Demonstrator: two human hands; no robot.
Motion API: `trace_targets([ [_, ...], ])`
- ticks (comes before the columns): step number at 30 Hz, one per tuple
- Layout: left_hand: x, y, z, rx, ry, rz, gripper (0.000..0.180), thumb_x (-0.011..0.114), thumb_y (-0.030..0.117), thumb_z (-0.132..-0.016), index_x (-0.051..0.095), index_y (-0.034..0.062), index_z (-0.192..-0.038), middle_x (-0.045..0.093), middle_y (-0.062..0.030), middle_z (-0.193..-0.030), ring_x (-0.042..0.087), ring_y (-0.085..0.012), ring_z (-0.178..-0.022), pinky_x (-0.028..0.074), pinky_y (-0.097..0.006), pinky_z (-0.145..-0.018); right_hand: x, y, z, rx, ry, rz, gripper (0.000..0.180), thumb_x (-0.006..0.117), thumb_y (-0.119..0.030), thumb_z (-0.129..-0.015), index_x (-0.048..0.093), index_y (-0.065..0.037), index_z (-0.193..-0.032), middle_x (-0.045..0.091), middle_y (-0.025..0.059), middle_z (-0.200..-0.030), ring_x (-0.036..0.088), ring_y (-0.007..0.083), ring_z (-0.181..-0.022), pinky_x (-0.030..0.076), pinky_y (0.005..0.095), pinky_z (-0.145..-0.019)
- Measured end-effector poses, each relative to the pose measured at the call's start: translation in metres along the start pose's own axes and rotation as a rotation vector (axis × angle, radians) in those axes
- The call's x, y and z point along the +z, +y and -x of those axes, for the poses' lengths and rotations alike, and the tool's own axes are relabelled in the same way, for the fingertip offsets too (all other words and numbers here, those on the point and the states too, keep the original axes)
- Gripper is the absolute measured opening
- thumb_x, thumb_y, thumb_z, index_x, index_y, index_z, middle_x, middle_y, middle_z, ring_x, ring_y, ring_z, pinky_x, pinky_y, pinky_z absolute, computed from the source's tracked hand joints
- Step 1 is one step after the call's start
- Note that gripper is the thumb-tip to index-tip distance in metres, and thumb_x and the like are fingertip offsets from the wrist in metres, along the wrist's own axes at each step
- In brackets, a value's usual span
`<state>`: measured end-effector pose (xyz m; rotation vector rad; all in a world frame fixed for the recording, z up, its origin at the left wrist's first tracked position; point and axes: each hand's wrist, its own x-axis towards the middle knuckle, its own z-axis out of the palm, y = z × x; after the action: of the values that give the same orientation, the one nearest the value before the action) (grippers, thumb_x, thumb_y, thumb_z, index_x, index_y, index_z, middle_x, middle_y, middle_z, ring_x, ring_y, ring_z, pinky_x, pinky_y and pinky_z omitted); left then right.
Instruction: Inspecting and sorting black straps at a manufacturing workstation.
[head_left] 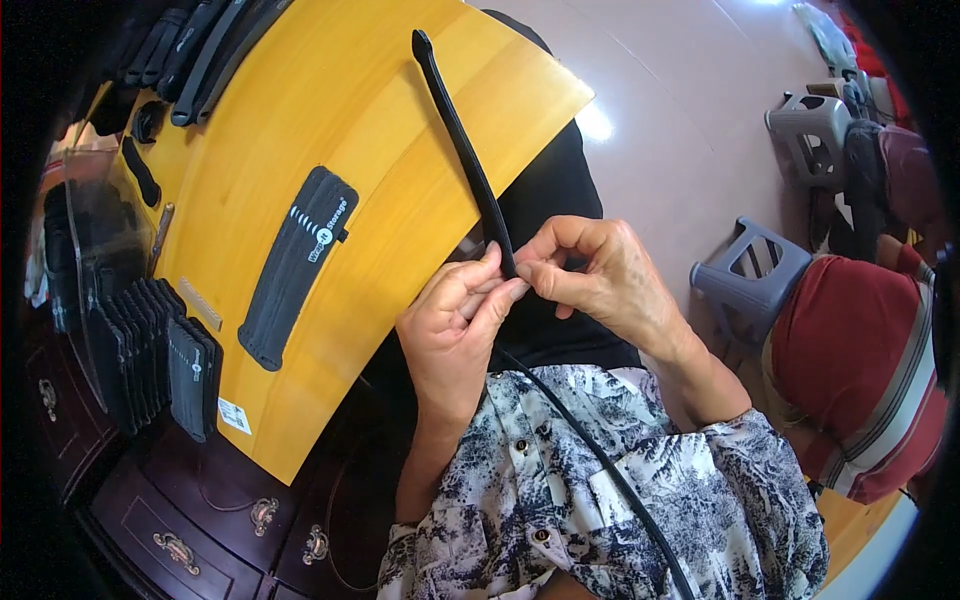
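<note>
Head view: both hands meet just off the near right edge of the yellow wooden surface (330, 110), over the person's lap. The left hand (450, 320) is closed, its thumb and fingers pinching a long black rubber strip (470, 165) from the left. The right hand (600, 275) is closed on the same strip from the other side, fingertips touching those of the left hand. From the pinch the strip runs up and away across the right corner of the surface, ending in a small flared tip near the far edge; below the hands it continues as a thinner black line down over the patterned shirt.

A flat black sleeve (295, 265) with white print lies alone near the middle of the surface. A row of similar black sleeves (150, 355) stands packed along the near left edge. More long black strips (200, 50) lie bundled at the far left corner. Two grey plastic stools (750, 275) stand on the tiled floor to the right.
</note>
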<state>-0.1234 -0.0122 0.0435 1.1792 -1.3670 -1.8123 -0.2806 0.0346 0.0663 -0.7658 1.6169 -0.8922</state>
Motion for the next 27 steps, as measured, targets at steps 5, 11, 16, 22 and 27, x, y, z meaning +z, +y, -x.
trace_targets([
  [5, -0.002, 0.000, 0.001, 0.025, -0.016, 0.006, 0.024, 0.064, -0.010, -0.082, 0.063, -0.0082, -0.106, 0.062, -0.0069, -0.093, 0.064, -0.0109, -0.085, 0.053, -0.020, -0.076, 0.001, -0.001, -0.004, 0.022, -0.025, -0.079, 0.019, 0.065, -0.016, -0.080, 0.065, 0.003, -0.082, 0.063, 0.0045, -0.065, 0.057, 0.0072, -0.055, 0.049, 0.0218, -0.050],
  [11, -0.002, 0.002, -0.001, 0.016, -0.061, 0.014, 0.022, 0.062, -0.009, -0.084, 0.063, -0.0084, -0.106, 0.062, -0.0071, -0.092, 0.063, -0.0099, -0.084, 0.052, -0.020, -0.076, 0.003, -0.001, -0.007, 0.036, -0.022, -0.097, 0.016, 0.064, -0.012, -0.078, 0.062, 0.004, -0.076, 0.058, 0.0024, -0.061, 0.054, 0.0059, -0.054, 0.046, 0.0219, -0.049],
  [16, -0.003, 0.000, -0.001, 0.045, -0.044, 0.031, 0.021, 0.061, -0.008, -0.085, 0.062, -0.0088, -0.106, 0.061, -0.0068, -0.094, 0.062, -0.0099, -0.083, 0.052, -0.020, -0.077, 0.008, 0.000, -0.004, -0.007, 0.017, -0.085, 0.015, 0.063, -0.011, -0.078, 0.062, 0.004, -0.074, 0.057, 0.0018, -0.060, 0.053, 0.0055, -0.054, 0.044, 0.0221, -0.048],
  [22, -0.005, 0.002, 0.001, -0.012, -0.012, 0.134, 0.020, 0.061, -0.007, -0.086, 0.060, -0.0102, -0.106, 0.062, -0.0090, -0.096, 0.063, -0.0123, -0.086, 0.054, -0.022, -0.078, 0.009, -0.003, 0.000, -0.067, 0.043, -0.045, 0.016, 0.064, -0.011, -0.080, 0.064, 0.005, -0.079, 0.058, 0.0028, -0.060, 0.054, 0.0064, -0.054, 0.044, 0.0226, -0.049],
  [27, -0.009, 0.011, -0.002, -0.108, -0.021, 0.355, 0.019, 0.062, -0.005, -0.086, 0.057, -0.0098, -0.104, 0.065, -0.0165, -0.099, 0.066, -0.0173, -0.085, 0.057, -0.028, -0.076, 0.011, -0.004, 0.009, -0.320, 0.110, 0.047, 0.016, 0.069, -0.012, -0.081, 0.068, 0.002, -0.087, 0.064, 0.0062, -0.071, 0.058, 0.0092, -0.055, 0.046, 0.0243, -0.048],
])
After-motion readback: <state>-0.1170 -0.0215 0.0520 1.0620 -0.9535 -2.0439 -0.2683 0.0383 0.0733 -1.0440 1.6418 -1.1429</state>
